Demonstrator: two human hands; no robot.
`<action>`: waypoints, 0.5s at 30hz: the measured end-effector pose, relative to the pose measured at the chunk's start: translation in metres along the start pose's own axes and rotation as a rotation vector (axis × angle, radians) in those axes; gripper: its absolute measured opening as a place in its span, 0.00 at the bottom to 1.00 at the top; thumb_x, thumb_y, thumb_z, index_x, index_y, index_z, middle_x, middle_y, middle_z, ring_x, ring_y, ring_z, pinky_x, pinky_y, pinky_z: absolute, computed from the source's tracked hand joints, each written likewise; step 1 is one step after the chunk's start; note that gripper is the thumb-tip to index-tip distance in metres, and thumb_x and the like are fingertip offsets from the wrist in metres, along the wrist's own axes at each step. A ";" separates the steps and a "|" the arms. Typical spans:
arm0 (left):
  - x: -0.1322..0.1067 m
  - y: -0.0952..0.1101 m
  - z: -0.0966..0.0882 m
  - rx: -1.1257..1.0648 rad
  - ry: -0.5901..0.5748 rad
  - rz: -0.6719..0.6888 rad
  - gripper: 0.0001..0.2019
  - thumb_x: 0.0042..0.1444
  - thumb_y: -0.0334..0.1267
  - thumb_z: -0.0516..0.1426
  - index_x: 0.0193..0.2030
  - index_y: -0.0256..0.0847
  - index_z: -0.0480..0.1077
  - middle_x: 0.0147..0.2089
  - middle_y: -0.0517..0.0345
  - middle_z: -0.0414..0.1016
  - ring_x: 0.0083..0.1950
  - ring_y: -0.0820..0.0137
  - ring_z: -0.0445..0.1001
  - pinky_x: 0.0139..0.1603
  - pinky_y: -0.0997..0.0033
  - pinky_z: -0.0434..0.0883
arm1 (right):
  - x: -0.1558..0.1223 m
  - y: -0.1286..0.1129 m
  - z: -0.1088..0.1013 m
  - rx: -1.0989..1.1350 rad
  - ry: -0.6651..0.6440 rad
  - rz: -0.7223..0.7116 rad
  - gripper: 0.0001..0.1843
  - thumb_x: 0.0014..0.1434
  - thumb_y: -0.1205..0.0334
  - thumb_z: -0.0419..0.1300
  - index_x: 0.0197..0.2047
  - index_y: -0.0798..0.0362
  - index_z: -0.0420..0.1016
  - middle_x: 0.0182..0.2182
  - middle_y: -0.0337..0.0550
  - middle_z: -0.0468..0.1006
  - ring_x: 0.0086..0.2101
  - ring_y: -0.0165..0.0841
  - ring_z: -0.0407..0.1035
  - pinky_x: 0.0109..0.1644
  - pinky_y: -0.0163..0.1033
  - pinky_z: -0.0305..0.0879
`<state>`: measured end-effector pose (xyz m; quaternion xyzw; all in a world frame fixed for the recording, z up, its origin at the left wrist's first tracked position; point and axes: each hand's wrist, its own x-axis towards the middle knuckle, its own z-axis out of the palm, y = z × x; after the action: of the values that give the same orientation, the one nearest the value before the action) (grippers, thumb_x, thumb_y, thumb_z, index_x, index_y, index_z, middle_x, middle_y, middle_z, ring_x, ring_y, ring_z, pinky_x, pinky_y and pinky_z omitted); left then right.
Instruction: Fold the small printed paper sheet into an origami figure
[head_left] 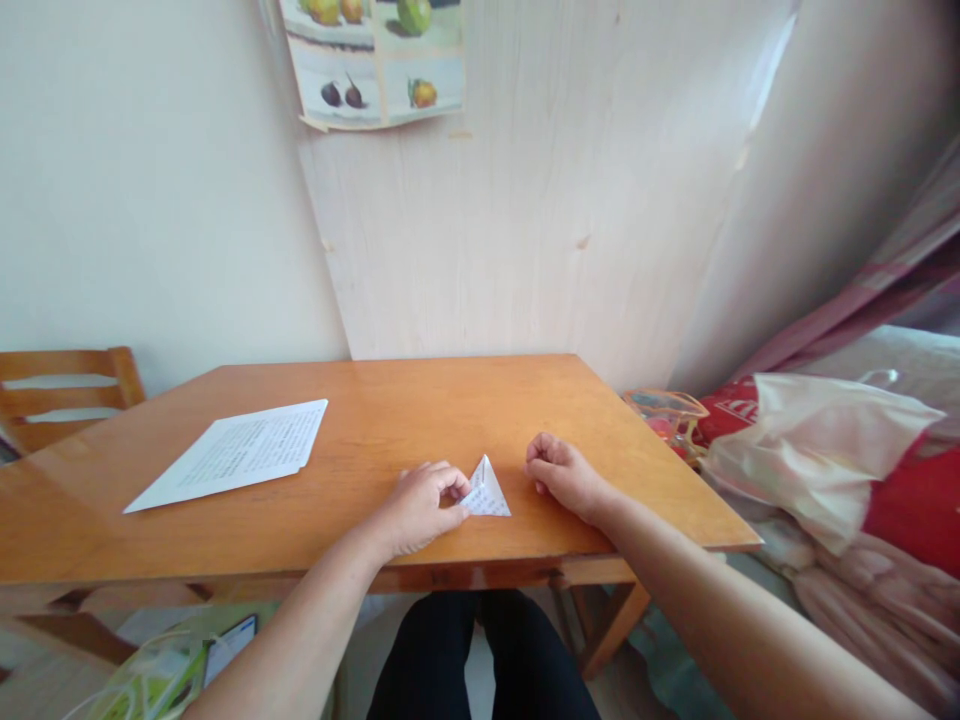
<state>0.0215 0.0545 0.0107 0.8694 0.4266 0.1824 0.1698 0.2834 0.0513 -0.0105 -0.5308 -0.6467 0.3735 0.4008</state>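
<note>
Figure: on the wooden table, a printed sheet lay flat toward the table's left side, the right hand rested half-open and empty near its front edge, and the left hand, fingertips closed, pinched the folded paper triangle there, apparently pinning it flat.

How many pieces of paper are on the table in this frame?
2. A flat printed sheet lies on the table's left part; a small folded triangle lies near the front edge, pinched by the left hand. None seems hidden.
</note>
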 end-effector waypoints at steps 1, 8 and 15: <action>0.000 0.000 -0.002 0.019 -0.004 0.007 0.06 0.54 0.35 0.59 0.39 0.44 0.75 0.41 0.58 0.77 0.44 0.63 0.74 0.45 0.66 0.66 | -0.001 -0.001 0.000 0.000 0.001 -0.003 0.06 0.53 0.61 0.55 0.36 0.49 0.63 0.22 0.30 0.65 0.23 0.29 0.61 0.26 0.33 0.55; 0.010 0.000 -0.015 0.151 -0.016 0.057 0.07 0.58 0.32 0.56 0.38 0.46 0.75 0.41 0.59 0.79 0.47 0.62 0.73 0.49 0.62 0.63 | -0.003 0.001 0.002 -0.009 0.027 -0.030 0.05 0.56 0.60 0.54 0.38 0.49 0.63 0.23 0.31 0.66 0.24 0.30 0.62 0.27 0.33 0.57; 0.004 -0.006 -0.005 0.133 0.055 0.103 0.09 0.58 0.28 0.53 0.38 0.45 0.73 0.41 0.59 0.78 0.46 0.64 0.73 0.53 0.61 0.63 | -0.011 -0.010 0.005 -0.429 -0.007 -0.486 0.16 0.62 0.66 0.56 0.51 0.50 0.76 0.47 0.47 0.78 0.49 0.40 0.68 0.57 0.46 0.61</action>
<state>0.0177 0.0619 0.0127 0.8943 0.3968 0.1859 0.0905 0.2759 0.0390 -0.0053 -0.4318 -0.8199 0.1236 0.3550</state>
